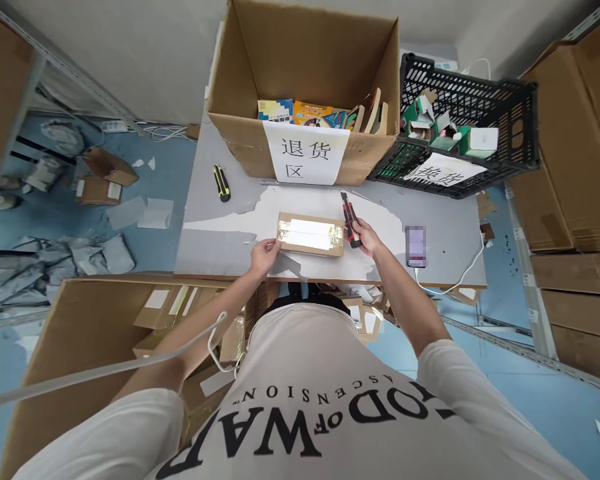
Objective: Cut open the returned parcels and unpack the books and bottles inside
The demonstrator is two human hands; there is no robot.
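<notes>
A small taped cardboard box (310, 235) with a white label lies flat on the table in front of me. My left hand (266, 256) is closed at its lower left corner, thumb and fingers pinching the edge. At the box's right end, my right hand (364, 236) grips a red and black box cutter (349, 217), its head pointing away from me. Whether the blade is out is too small to tell. Further left on the table lies a second box cutter (222, 183), yellow and black.
A large open carton (240, 143) holding several books stands at the back of the table (200, 247). Right of it, a black plastic crate (517, 127) holds small green-and-white boxes. A phone (416, 247) with a cable lies at right. Below left sits a big carton (75, 320) of empty boxes.
</notes>
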